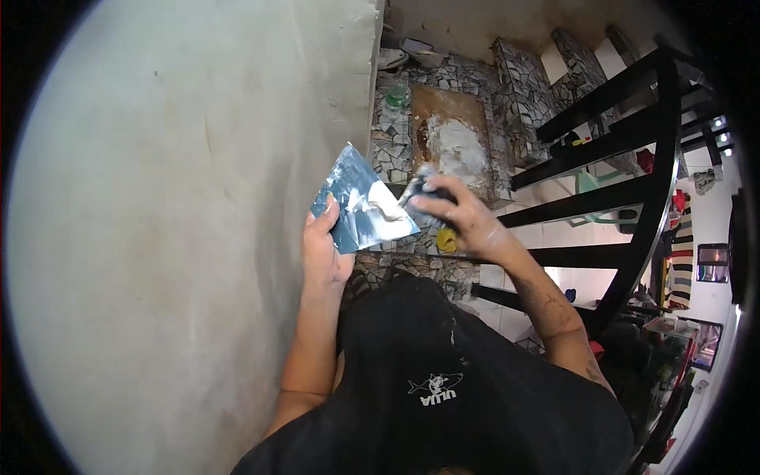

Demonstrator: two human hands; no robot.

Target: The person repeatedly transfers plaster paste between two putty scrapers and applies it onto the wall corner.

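Note:
In my left hand (pixel 324 237) is a blue, flat, square plate (pixel 352 214) smeared with white paste, with a thicker dollop (pixel 382 202) near its right side. My right hand (pixel 467 218) grips a scraper (pixel 419 190) with a dark handle and white-smeared metal, held at the plate's right side by the dollop; whether the two touch is hard to tell. Below and beyond, a brown board (pixel 433 103) spread with white powder or paste lies on the stone-patterned step.
A pale wall (pixel 174 198) fills the left. A black railing (pixel 598 253) curves along the right. A green container (pixel 396 96) and a yellow object (pixel 446 240) are on the stonework. A green plastic chair (pixel 594 186) shows below, past the railing.

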